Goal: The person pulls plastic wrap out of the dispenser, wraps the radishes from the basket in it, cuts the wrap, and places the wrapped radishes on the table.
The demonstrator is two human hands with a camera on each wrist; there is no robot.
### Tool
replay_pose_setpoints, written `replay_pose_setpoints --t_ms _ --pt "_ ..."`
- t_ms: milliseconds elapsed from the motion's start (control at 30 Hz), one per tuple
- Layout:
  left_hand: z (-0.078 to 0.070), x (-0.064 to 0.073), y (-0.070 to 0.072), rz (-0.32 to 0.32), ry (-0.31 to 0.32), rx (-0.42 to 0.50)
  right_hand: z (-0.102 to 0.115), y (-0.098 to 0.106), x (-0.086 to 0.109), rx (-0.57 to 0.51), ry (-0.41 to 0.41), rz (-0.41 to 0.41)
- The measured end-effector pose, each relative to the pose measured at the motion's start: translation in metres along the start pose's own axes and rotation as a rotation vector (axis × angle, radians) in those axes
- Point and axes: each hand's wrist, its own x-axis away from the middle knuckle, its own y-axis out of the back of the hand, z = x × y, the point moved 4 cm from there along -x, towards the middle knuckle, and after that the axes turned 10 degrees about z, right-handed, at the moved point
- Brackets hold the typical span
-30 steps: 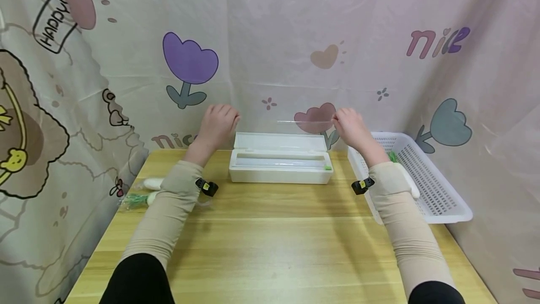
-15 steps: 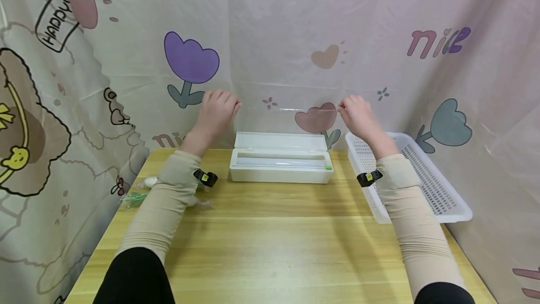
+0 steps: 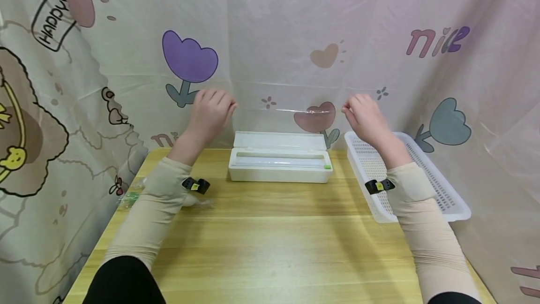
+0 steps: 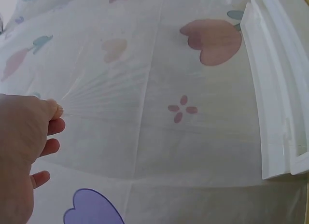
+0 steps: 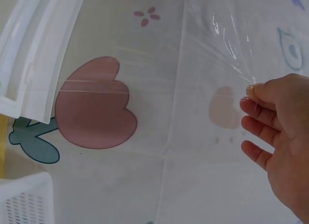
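Observation:
A thin sheet of clear cling film [image 5: 229, 45] is stretched between my two hands, above an open white dispenser box [image 3: 280, 175]. My left hand [image 3: 211, 112] pinches one corner between thumb and index finger, and creases fan out from that pinch in the left wrist view. In the right wrist view my right hand [image 5: 282, 122] pinches the other corner, its remaining fingers loosely bent. Inside the box lies a roll of film [image 3: 278, 161]; its lid [image 3: 280, 141] stands raised at the back. From the head only a shiny line of the film shows.
A white perforated basket [image 3: 438, 196] stands at the table's right, partly behind my right arm. Plastic-wrapped vegetables [image 3: 131, 199] lie at the left, mostly hidden by my left sleeve. A printed curtain [image 3: 270, 27] hangs behind the wooden table [image 3: 270, 247].
Both hands have risen with the film and moved farther apart, the right hand outward to the right. My left sleeve now covers more of the wrapped vegetables.

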Motion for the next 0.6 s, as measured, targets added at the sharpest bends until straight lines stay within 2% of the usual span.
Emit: replay_pose_setpoints --t_ms 167,333,467,600 --pt "-0.014 0.02 0.016 -0.071 -0.074 0.042 0.014 0.005 0.024 0.004 0.09 -0.051" --pt "-0.029 0.047 0.029 -0.098 -0.143 0.045 0.027 0.004 0.054 -0.016 0.209 -0.119" --pt "-0.042 0.067 0.036 -0.129 -0.191 0.043 0.039 0.002 0.079 -0.047 0.28 -0.151" --pt "-0.056 0.089 0.039 -0.154 -0.219 0.095 0.048 -0.006 0.106 -0.099 0.31 -0.171"
